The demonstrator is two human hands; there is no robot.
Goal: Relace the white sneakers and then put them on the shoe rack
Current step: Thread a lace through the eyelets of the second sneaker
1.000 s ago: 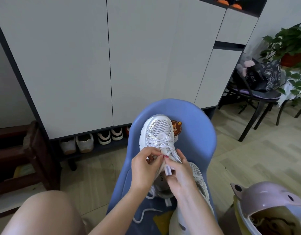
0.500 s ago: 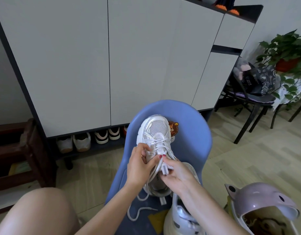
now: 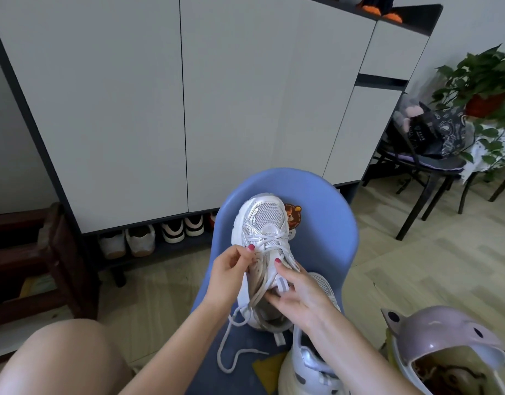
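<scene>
Lacing half done: left hand (image 3: pixel 230 266) pinches the lace (image 3: pixel 270 240); right hand (image 3: pixel 298 292) grips the sneaker (image 3: pixel 262 223) mid-chair (image 3: pixel 325 201); racking remains.

Soft, even daylight, wide-angle bending at edges, slight blur at corners.

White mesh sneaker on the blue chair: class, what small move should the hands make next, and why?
Probably draw the white lace snug through the upper eyelets: the left hand and right hand pinch it at the white mesh sneaker, and slack trails onto the blue plastic chair.
</scene>
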